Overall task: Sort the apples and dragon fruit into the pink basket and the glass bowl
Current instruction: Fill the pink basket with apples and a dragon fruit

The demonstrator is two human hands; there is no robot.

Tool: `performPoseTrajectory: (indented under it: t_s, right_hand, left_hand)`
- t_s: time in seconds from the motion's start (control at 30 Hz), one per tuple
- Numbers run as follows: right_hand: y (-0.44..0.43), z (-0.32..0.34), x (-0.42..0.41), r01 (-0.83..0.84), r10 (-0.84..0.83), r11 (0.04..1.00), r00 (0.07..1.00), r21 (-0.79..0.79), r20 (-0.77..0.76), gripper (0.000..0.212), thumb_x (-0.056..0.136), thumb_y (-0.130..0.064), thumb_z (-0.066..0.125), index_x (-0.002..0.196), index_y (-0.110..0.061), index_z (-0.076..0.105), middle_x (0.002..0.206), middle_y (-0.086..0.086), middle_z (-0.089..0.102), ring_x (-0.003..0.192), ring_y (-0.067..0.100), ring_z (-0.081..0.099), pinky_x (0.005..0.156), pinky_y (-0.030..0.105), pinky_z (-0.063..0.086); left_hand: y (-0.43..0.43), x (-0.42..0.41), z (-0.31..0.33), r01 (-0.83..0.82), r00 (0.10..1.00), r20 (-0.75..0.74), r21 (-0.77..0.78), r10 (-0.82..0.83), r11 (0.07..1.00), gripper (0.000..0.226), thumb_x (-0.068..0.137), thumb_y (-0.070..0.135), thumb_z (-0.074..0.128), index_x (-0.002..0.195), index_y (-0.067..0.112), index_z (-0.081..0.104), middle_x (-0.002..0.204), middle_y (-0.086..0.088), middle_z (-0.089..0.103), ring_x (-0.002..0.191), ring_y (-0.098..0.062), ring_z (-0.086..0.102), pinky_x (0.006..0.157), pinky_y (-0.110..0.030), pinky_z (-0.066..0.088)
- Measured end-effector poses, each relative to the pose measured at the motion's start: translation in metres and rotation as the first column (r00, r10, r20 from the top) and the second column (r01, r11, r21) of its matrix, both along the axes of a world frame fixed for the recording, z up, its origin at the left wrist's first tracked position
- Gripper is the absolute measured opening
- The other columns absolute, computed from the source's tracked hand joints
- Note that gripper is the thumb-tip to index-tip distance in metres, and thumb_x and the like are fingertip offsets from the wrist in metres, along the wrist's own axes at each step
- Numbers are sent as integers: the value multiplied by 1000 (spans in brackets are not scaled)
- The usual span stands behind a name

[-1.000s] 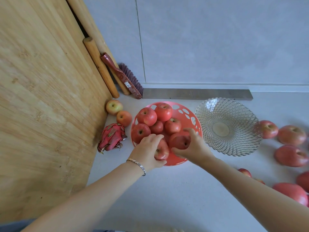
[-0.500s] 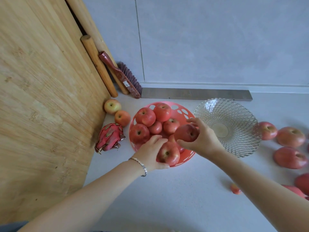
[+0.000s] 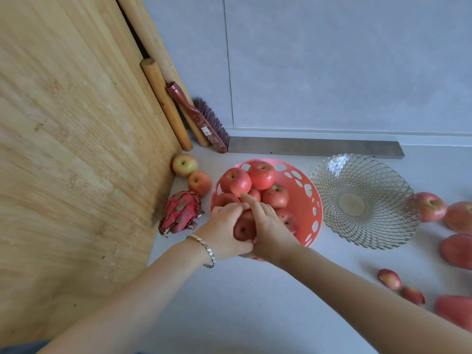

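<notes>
The pink basket [image 3: 306, 200] stands mid-counter with several red apples [image 3: 260, 175] piled in it. At its near edge my left hand [image 3: 222, 233] and my right hand [image 3: 272, 233] press together around one apple [image 3: 244, 227]. My right index finger stretches over the pile. The glass bowl [image 3: 332, 175] to the right holds nothing. A dragon fruit [image 3: 181, 212] lies left of the basket, with two loose apples [image 3: 200, 182] behind it. More apples [image 3: 431, 206] lie right of the bowl.
A large wooden board [image 3: 76, 149] leans along the left, with rolling pins [image 3: 166, 103] and a brush [image 3: 201, 121] in the corner. A metal strip [image 3: 314, 148] lies along the wall. Two small red pieces [image 3: 389, 278] and blurred red fruit [image 3: 457, 251] sit at the right edge.
My right hand has brought its apple from over the basket's right side down to the near left. Both hands now meet over the basket's near edge.
</notes>
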State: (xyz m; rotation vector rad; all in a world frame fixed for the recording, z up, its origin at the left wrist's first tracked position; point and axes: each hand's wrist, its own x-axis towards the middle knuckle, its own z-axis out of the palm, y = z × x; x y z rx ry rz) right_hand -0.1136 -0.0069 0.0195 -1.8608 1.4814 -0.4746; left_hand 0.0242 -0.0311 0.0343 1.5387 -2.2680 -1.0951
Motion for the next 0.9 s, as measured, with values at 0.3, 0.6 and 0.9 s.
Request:
performPoseTrajectory:
  t_s: [0.3, 0.6, 0.9]
  right_hand:
    - [11, -21, -27, 195, -158, 966, 965, 167, -209, 87, 58, -51, 76, 132, -26, 38, 128, 1, 47, 120, 28, 42, 98, 35, 40]
    - [7, -8, -30, 127, -105, 983, 981, 129, -162, 103, 58, -46, 81, 142, -28, 24, 137, 4, 30, 130, 24, 28, 110, 40, 28]
    - [-12, 19, -62, 207, -208, 972, 978, -115, 3, 79, 53, -19, 85, 125, -18, 53, 121, 8, 49, 113, 22, 52, 90, 19, 38]
  left_hand:
    - [16, -1, -9, 90, 986, 152, -121, -72, 989, 79, 63, 23, 68, 136, 24, 37, 134, 1, 32, 124, -20, 29, 100, -32, 42]
    - [3, -13, 17, -83, 996, 27, -73, 85, 994, 85, 57, 27, 75, 132, 23, 36, 119, 4, 45, 118, -19, 40, 97, -30, 40]
    - [-11, -54, 36, -172, 962, -196, 111, 191, 979, 107, 68, 29, 77, 145, 27, 2, 120, 7, 53, 111, -9, 54, 91, -18, 37]
